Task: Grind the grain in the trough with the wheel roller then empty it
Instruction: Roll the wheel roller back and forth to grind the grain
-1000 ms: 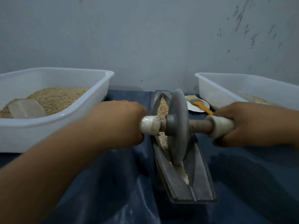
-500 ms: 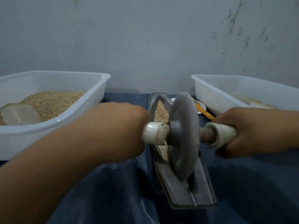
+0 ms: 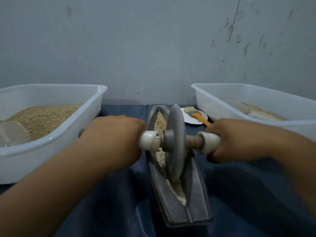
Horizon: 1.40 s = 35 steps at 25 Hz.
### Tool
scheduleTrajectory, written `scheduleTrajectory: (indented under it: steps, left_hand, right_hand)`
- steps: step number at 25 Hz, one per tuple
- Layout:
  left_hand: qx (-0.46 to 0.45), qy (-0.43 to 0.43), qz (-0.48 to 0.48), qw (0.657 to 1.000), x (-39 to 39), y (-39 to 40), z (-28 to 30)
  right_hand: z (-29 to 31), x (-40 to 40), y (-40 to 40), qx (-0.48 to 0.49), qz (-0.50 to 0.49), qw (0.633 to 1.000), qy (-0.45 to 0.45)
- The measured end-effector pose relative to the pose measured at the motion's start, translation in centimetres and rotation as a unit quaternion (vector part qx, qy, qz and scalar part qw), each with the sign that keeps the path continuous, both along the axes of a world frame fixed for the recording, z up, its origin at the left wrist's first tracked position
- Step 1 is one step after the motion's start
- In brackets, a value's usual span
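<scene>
head view, wheel roller (image 3: 176, 144) in trough (image 3: 196, 199), between gripping hands

You've got a grey wheel roller (image 3: 176, 142) with white handle wraps in a grey trough (image 3: 196, 202), tan grain (image 3: 159, 121), dark blue cloth (image 3: 248, 194), white tubs (image 3: 51, 147), an orange-handled brush (image 3: 196, 114) on a white plate (image 3: 188, 119).

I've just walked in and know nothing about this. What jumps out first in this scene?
In the middle, a grey wheel roller stands in a narrow metal trough of grain, with the left hand and right hand gripping its white handles. A big white tub heaped with grain sits to the left, another tub to the right, and an orange-handled brush lies on a small plate beyond the trough.
</scene>
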State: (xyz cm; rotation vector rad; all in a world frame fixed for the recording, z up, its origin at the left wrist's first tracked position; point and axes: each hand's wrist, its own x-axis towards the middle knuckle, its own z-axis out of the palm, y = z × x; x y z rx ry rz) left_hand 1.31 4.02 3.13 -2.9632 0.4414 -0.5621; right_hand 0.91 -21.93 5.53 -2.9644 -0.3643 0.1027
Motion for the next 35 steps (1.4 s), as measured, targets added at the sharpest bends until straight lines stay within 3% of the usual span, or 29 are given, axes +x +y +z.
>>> scheduleTrajectory:
  steps: [2, 4, 8, 10, 12, 15, 18, 20, 23, 25, 26, 28, 31, 33, 35]
  left_hand:
    - [-0.012, 0.042, -0.021, 0.999, -1.2, 0.9, 0.4]
    - [-0.029, 0.074, -0.025, 0.996, -1.0, 1.3, 0.5]
    - [-0.021, -0.025, 0.046, 0.998, 1.1, 0.3, -0.6]
    - [-0.021, -0.059, 0.051, 0.997, 1.9, -0.1, -1.0]
    - [-0.011, -0.023, 0.044, 0.999, 2.0, 0.3, -0.7]
    - [-0.013, 0.115, 0.000, 0.993, 0.3, 1.7, 0.5]
    - [-0.048, 0.191, -0.035, 0.980, -1.4, 2.7, 1.7]
    - [-0.038, 0.152, -0.023, 0.987, -1.1, 2.4, 1.4]
    - [-0.018, -0.008, 0.039, 0.999, 0.6, 0.9, -0.3]
    - [-0.032, -0.043, 0.056, 0.997, 1.5, 0.3, -0.9]
    - [-0.039, -0.036, 0.054, 0.997, 1.9, 0.2, -0.9]
    - [-0.031, 0.022, 0.035, 0.999, 2.1, 0.9, -0.4]
    - [-0.036, 0.176, -0.013, 0.984, 0.2, 2.5, 1.2]
    - [-0.045, 0.228, -0.023, 0.972, -0.9, 3.1, 1.8]
    - [-0.038, 0.180, -0.005, 0.983, -0.5, 2.7, 1.1]
  right_hand:
    - [1.2, -1.7, -0.8, -0.011, 0.035, 0.998, 0.042]
    - [1.3, -1.9, -0.6, -0.021, 0.037, 0.999, 0.015]
    - [-1.4, 1.4, 1.4, -0.043, -0.042, 0.979, -0.194]
    - [-2.2, 2.3, 1.8, -0.053, -0.056, 0.971, -0.228]
    - [-1.6, 2.0, 1.1, -0.059, -0.031, 0.982, -0.179]
    - [0.7, -0.4, -0.7, -0.023, 0.008, 1.000, -0.019]
    - [2.1, -2.1, -1.5, -0.018, 0.035, 0.998, 0.040]
    - [1.8, -1.7, -1.1, -0.016, 0.024, 0.999, 0.028]
    - [-0.5, 0.9, 0.1, -0.006, -0.027, 0.991, -0.131]
    - [-1.7, 2.0, 1.0, -0.034, -0.053, 0.972, -0.228]
    - [-1.8, 2.2, 1.1, -0.047, -0.052, 0.970, -0.235]
    - [-1.0, 2.0, 0.0, -0.052, -0.035, 0.987, -0.150]
    - [1.2, -0.4, -1.7, -0.019, 0.002, 1.000, 0.017]
    - [1.8, -1.4, -2.2, -0.020, 0.025, 0.999, 0.041]
    - [1.4, -1.1, -1.7, -0.020, 0.019, 1.000, 0.000]
